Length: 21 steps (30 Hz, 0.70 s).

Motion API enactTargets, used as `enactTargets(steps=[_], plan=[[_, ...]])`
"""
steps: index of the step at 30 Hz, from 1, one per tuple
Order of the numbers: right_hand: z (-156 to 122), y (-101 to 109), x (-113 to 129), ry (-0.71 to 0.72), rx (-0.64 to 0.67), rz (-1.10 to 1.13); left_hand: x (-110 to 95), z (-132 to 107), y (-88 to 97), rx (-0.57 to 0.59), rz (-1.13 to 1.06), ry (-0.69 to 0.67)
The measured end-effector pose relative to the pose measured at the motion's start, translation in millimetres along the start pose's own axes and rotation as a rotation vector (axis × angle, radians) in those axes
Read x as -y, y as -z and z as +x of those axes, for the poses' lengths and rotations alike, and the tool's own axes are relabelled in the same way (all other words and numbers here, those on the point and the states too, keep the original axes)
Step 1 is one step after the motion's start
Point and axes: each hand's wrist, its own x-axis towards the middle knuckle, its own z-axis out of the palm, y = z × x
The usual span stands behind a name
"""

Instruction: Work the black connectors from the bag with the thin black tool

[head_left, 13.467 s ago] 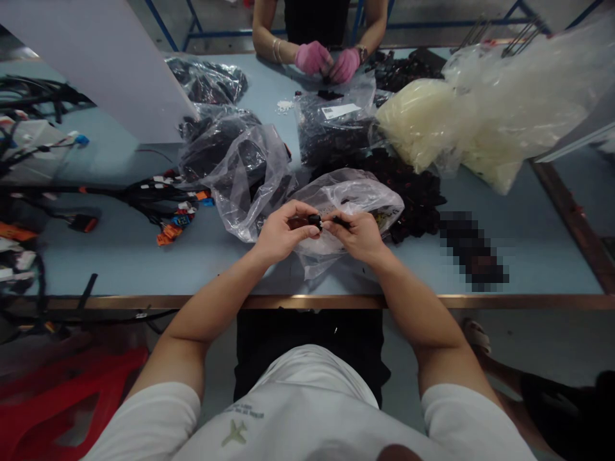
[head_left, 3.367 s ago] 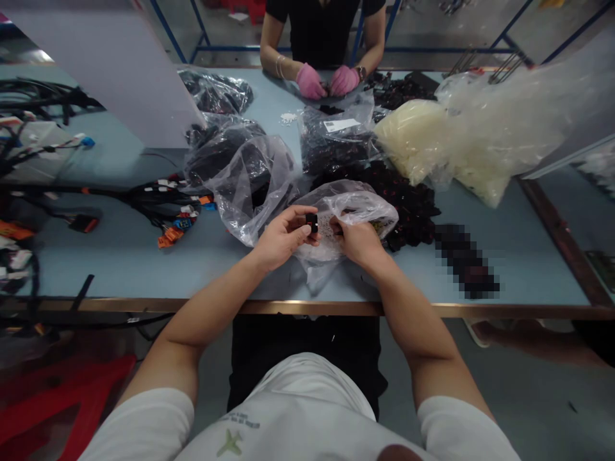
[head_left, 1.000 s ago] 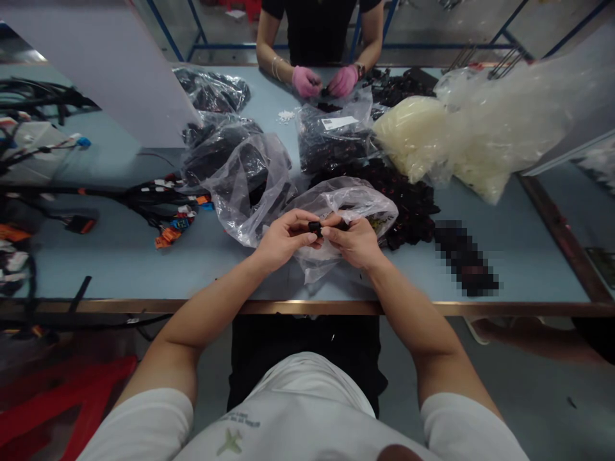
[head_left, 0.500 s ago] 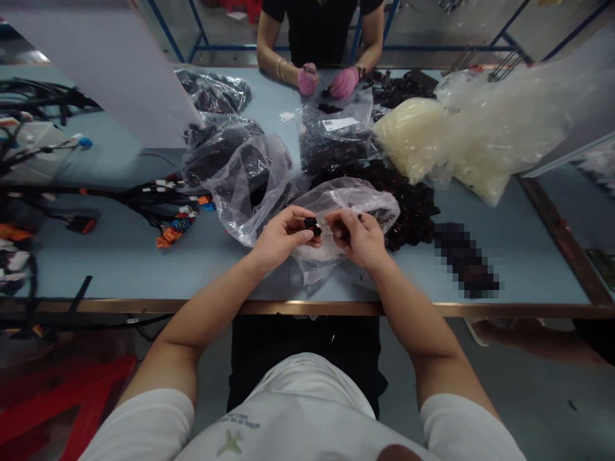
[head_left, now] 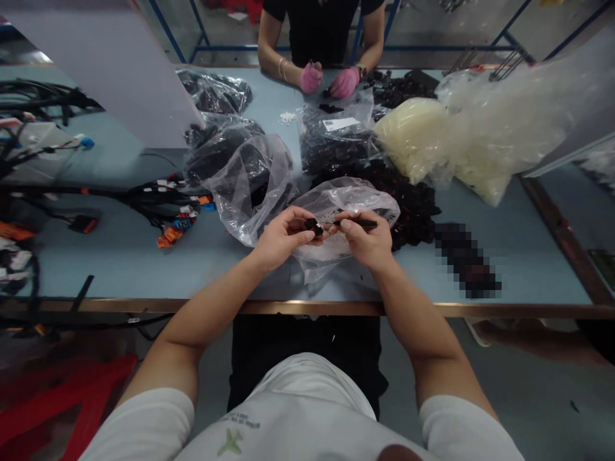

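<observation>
Trouble could come from the small black plastic connector (head_left: 313, 225). It sits just above the clear plastic bag (head_left: 353, 197), pinched tight between the finger and thumb of the left hand (head_left: 282, 232). If those fingers slip, it could drop into the bag and get lost. The right hand (head_left: 366, 235) is closed on a thin black part (head_left: 360, 223), and I cannot tell if it is a pin or a wire. Pushed in crooked, it could bend. There is one of each. Past the bag are four more clear bags (head_left: 250, 186). To its right is one heap of loose black parts (head_left: 413, 208). Far behind it are two pink gloves (head_left: 311, 78) on a co-worker's hands.
</observation>
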Motion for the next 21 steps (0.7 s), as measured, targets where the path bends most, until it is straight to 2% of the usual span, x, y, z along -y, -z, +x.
enactTargets(steps=[7,17,21], plan=[[-2.7,-3.7,10.6,0.035,0.025,-0.042,1.2,-0.6,0.4,0.015,0.002,0.001],[-1.4,-5.3,10.4,0.037,0.033,-0.032,0.5,-0.6,-0.6,0.006,0.006,0.009],[-2.3,-6.4,15.7,0.046,0.025,-0.099,-0.3,-0.7,-1.9,0.005,0.011,-0.001]])
